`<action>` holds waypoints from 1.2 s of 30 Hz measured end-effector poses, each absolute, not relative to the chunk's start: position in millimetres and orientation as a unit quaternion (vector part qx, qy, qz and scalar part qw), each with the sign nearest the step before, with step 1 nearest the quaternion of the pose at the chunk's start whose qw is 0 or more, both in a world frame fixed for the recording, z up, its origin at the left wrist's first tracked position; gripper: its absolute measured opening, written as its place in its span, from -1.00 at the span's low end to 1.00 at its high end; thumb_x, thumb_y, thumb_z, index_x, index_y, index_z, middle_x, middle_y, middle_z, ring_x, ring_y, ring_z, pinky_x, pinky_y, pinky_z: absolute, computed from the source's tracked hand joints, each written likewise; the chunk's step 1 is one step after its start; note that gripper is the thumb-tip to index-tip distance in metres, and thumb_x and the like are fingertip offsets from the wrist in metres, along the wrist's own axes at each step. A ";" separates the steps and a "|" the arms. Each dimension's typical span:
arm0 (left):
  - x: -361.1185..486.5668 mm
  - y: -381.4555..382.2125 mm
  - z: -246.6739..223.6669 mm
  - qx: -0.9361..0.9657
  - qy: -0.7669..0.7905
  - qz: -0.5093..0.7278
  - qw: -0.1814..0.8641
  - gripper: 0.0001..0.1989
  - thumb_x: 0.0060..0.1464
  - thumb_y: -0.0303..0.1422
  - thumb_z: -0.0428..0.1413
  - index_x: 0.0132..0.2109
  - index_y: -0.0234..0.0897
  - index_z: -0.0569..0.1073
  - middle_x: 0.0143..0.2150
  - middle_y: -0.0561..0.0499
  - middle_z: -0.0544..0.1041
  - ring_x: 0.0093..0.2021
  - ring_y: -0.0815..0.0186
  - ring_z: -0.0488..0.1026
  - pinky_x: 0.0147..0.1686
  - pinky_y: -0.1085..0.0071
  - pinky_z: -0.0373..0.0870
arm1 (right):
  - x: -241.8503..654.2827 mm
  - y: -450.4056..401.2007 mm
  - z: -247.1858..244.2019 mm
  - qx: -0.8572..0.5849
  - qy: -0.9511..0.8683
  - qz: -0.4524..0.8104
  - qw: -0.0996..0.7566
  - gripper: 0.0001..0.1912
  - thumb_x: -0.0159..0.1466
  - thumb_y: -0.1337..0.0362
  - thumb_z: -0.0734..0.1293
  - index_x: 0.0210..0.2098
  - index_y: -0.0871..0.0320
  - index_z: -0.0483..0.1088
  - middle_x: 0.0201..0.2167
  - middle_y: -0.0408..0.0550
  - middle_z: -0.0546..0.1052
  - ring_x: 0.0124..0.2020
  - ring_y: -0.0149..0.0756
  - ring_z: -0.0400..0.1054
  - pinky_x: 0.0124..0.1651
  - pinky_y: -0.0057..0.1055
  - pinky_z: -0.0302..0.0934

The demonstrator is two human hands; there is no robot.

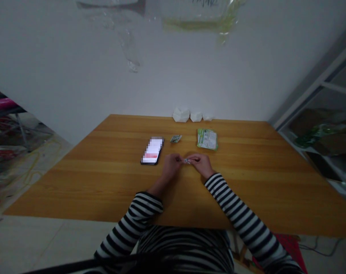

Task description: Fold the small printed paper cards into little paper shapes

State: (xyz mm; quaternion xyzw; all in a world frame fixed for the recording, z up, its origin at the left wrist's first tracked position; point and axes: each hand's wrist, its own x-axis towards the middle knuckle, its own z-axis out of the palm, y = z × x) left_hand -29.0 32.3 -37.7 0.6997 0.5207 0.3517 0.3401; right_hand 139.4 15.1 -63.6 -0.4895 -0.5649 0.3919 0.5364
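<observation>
Over the middle of the wooden table, my left hand (172,164) and my right hand (201,163) face each other with fingers pinched. Between their fingertips is a small silvery-white piece (187,161), gripped from both sides. It is too small and blurred to tell its kind. A phone (152,151) with a lit, pixelated screen lies left of my left hand. Beyond the hands sits a small crumpled green-and-white packet (175,139). A stack of flat green-and-white printed packets (207,139) lies beyond my right hand.
Three white faceted objects (181,115) stand in a row at the table's (253,152) back edge, against the wall (150,87). A shelf with boxes and plastic wrap (318,129) is at the right. A red seat (291,249) shows below the table's front edge.
</observation>
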 end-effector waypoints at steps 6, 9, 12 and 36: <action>-25.4 32.8 -40.7 0.692 0.515 0.348 0.367 -0.90 -0.07 -0.38 0.28 -0.45 -0.34 0.55 -0.45 -0.06 0.60 -0.42 0.27 0.51 -0.39 0.42 0.36 | 133.9 9.1 -60.8 -0.515 -0.534 0.369 0.560 -0.86 0.06 0.34 0.39 -0.34 0.15 0.49 -0.43 -0.06 0.64 -0.37 -0.21 0.58 -0.29 -0.36 0.42; -25.5 31.6 -38.3 0.692 0.519 0.342 0.368 -0.88 -0.08 -0.37 0.28 -0.47 -0.33 0.55 -0.47 -0.05 0.60 -0.44 0.27 0.51 -0.40 0.41 0.35 | 130.2 5.6 -58.8 -0.527 -0.517 0.355 0.574 -0.90 0.06 0.37 0.36 -0.38 0.14 0.44 -0.50 -0.11 0.60 -0.43 -0.24 0.55 -0.36 -0.41 0.38; -25.6 29.2 -33.5 0.693 0.528 0.337 0.356 -0.88 -0.09 -0.38 0.28 -0.49 -0.33 0.54 -0.49 -0.05 0.57 -0.45 0.27 0.48 -0.38 0.39 0.32 | 125.6 3.0 -56.0 -0.537 -0.506 0.341 0.584 -0.89 0.04 0.40 0.35 -0.40 0.12 0.39 -0.53 -0.16 0.55 -0.47 -0.27 0.52 -0.41 -0.45 0.33; -37.1 25.5 -16.0 0.740 0.503 0.275 0.353 -0.71 0.18 -0.35 0.04 -0.49 -0.31 0.47 -0.56 -0.02 0.50 -0.49 0.30 0.43 -0.40 0.43 0.27 | 135.1 -9.4 -26.7 -0.599 -0.543 0.132 0.573 -0.84 0.15 0.46 0.23 -0.38 0.06 0.21 -0.51 -0.21 0.36 -0.43 -0.31 0.34 -0.32 -0.42 0.19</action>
